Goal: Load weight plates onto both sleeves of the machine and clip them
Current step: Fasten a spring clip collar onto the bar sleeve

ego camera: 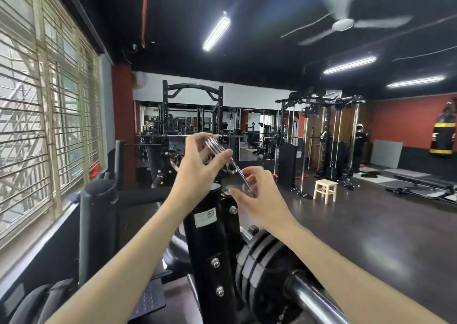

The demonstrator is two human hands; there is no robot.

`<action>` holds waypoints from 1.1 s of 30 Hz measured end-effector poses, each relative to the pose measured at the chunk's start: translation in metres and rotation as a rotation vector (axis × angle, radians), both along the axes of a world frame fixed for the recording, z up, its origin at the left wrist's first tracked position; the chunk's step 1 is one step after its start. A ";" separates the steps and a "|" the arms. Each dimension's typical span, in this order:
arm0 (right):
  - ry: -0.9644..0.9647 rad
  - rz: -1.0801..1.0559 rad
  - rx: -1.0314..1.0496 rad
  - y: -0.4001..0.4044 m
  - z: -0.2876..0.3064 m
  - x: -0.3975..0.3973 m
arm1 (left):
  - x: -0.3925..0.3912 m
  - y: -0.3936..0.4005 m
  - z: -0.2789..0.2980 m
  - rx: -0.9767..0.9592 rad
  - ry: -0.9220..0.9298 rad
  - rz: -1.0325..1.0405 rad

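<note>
A chrome spring clip (217,148) with long wire handles is held up in front of me, above the black upright of the machine (210,244). My left hand (195,168) grips its coil between thumb and fingers. My right hand (257,195) pinches the lower handle end near the upright's top. Below, black weight plates (262,266) sit stacked on the chrome sleeve (311,301), whose bare end points toward me at the lower right. The machine's other sleeve is out of sight.
Barred windows (44,116) line the left wall. A padded roller (99,192) and a footplate (148,299) sit at lower left. Racks (193,116) and a cable station (321,135) stand ahead, with a wooden stool (325,190), a bench (425,182) and a person (359,148) farther right.
</note>
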State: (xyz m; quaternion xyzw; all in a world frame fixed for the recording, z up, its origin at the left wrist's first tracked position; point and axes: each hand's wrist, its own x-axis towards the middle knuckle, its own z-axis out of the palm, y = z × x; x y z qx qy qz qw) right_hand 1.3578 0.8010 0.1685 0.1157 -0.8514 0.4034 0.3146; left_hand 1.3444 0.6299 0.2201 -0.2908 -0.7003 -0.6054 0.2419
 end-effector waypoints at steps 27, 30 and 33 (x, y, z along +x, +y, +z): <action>-0.505 0.082 0.809 0.235 -0.077 0.305 | 0.310 0.236 -0.120 0.595 -0.624 -0.153; -0.413 -0.035 0.883 0.235 -0.092 0.327 | 0.330 0.240 -0.134 0.598 -0.670 -0.175; -0.339 -0.075 0.949 0.238 -0.110 0.343 | 0.344 0.239 -0.146 0.643 -0.769 -0.233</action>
